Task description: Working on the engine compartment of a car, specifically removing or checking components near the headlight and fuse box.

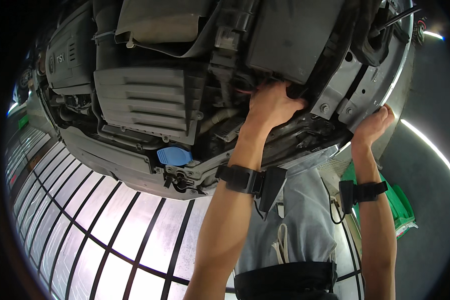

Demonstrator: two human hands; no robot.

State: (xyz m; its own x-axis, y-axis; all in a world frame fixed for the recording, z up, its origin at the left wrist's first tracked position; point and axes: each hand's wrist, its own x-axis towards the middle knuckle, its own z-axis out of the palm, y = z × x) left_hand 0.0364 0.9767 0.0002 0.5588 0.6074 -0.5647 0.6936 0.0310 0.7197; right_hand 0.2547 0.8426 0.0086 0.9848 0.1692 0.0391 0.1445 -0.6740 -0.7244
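My left hand [272, 103] reaches into a car's engine bay, at the lower edge of a black plastic box [292, 41]. Its fingers go under that edge and are hidden, so what they touch cannot be seen. The thumb points right, beside the dark inner panel. A thin red wire [243, 91] shows just left of the fingers. Farther right, my right hand [373, 122] lies against the outer edge of the grey fender [377, 84], fingers bent. Whether it grips the edge is not clear. Each wrist wears a black strapped device.
The ribbed airbox cover [146, 101] and an engine cover [69, 52] are on the left. A blue reservoir cap [175, 156] sits near the front panel. A corrugated hose [219, 120] runs left of my forearm. A green container [401, 210] stands on the floor at right.
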